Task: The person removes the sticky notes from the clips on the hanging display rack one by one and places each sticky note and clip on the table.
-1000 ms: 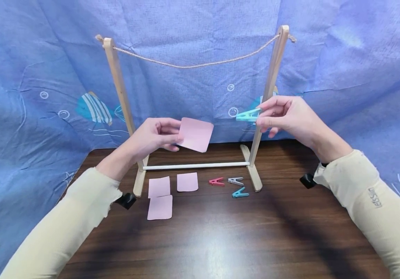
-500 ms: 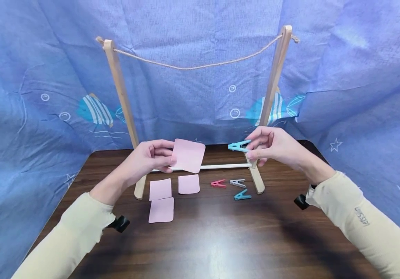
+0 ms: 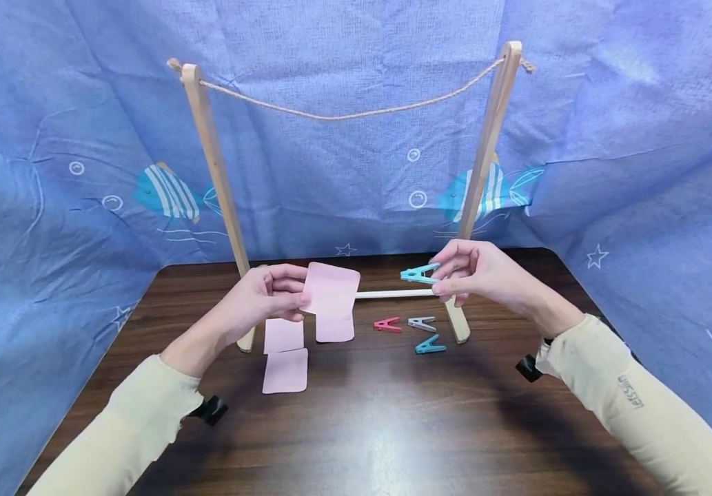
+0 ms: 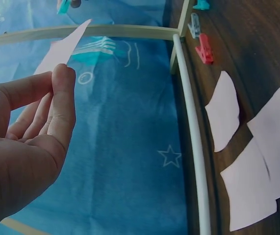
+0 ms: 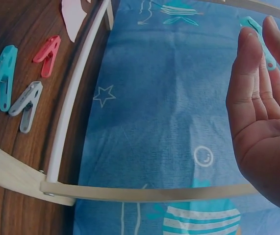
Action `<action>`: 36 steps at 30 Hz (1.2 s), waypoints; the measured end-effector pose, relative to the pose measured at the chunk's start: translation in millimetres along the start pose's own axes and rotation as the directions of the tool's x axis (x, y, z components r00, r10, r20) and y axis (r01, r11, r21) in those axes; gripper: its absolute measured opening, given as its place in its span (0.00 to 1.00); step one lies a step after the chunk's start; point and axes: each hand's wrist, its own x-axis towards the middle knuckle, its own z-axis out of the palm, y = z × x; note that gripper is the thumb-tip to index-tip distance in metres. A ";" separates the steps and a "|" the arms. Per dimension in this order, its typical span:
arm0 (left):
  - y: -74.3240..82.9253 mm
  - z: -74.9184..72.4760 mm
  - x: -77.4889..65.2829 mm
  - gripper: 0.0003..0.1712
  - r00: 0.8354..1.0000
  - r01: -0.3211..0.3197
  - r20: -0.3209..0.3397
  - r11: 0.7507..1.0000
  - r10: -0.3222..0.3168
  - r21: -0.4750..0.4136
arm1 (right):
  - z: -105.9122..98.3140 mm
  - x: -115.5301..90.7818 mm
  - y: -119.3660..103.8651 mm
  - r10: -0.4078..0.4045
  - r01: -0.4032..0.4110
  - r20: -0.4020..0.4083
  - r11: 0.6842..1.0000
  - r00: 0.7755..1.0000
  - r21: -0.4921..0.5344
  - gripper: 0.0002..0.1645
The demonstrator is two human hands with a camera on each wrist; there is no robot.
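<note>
My left hand [image 3: 269, 293] pinches a square pink paper [image 3: 332, 288] by its left edge, thumb in front. The left wrist view shows that paper [image 4: 63, 49] nearly edge-on beyond the fingertips. My right hand [image 3: 480, 275] pinches a light-blue clothespin [image 3: 418, 273] by its handle end, its nose towards the paper; the two are apart. In the right wrist view the fingers partly hide this clothespin [image 5: 263, 44]. Three more pink papers lie on the table: one [image 3: 335, 328] partly behind the held one, one [image 3: 284, 335] to its left and one [image 3: 285, 370] nearer me.
On the table [image 3: 356, 413] lie a red clothespin [image 3: 387, 324], a grey clothespin [image 3: 421, 323] and a teal clothespin [image 3: 430, 344]. A wooden stand [image 3: 216, 165] rises behind my hands, with a sagging rope [image 3: 331, 118] across its top and a white bar [image 3: 393, 294] low down. Blue cloth hangs behind.
Both hands have come down from in front of the stand to just above its low bar. The paper and the clothespin moved down with them, slightly leftward, still held.
</note>
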 end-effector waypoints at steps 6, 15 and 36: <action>-8.9 0.3 -0.3 0.30 1.000 0.007 0.005 1.000 -0.007 0.008 | 5.4 1.0 5.3 0.020 -0.020 0.017 1.000 1.000 -0.002 0.21; -26.4 6.1 0.5 0.30 1.000 0.029 0.004 0.999 -0.028 -0.031 | 16.2 4.4 22.5 0.017 -0.022 0.080 0.998 0.997 0.060 0.18; -101.0 20.5 -7.6 0.31 0.980 0.190 0.074 0.978 -0.184 -0.083 | 53.8 11.9 90.3 0.210 -0.227 0.206 0.972 0.956 0.062 0.25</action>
